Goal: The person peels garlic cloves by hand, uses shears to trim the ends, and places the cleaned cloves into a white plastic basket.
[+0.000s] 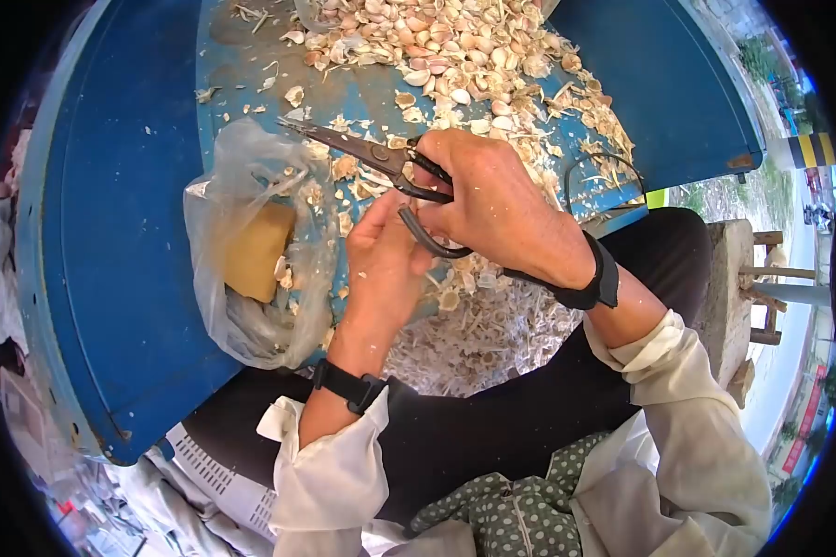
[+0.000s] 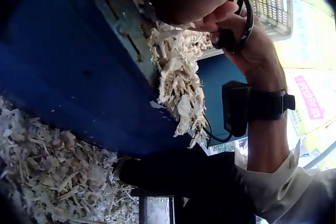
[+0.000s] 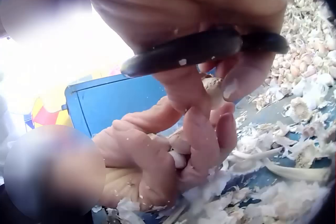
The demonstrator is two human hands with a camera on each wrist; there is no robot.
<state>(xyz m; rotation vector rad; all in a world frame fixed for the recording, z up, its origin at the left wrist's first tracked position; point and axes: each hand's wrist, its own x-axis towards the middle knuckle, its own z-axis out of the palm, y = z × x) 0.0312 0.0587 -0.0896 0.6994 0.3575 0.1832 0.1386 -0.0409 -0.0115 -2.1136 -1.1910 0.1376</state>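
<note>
My right hand holds a pair of dark scissors by the handle, with the blades pointing to the far left in the head view. In the right wrist view, its thumb and fingertips pinch a small tan garlic piece right at the fingertips of the other hand. The left hand sits just below the scissors. Its fingers curl round a few pale garlic cloves, seen palm-up in the right wrist view. Loose garlic cloves lie heaped beyond both hands, mixed with skins.
Left of the hands, a clear plastic bag has a tan block in it. The blue table has raised sides. Skins and stem scraps pile up below its near edge. A pale slatted basket stands behind.
</note>
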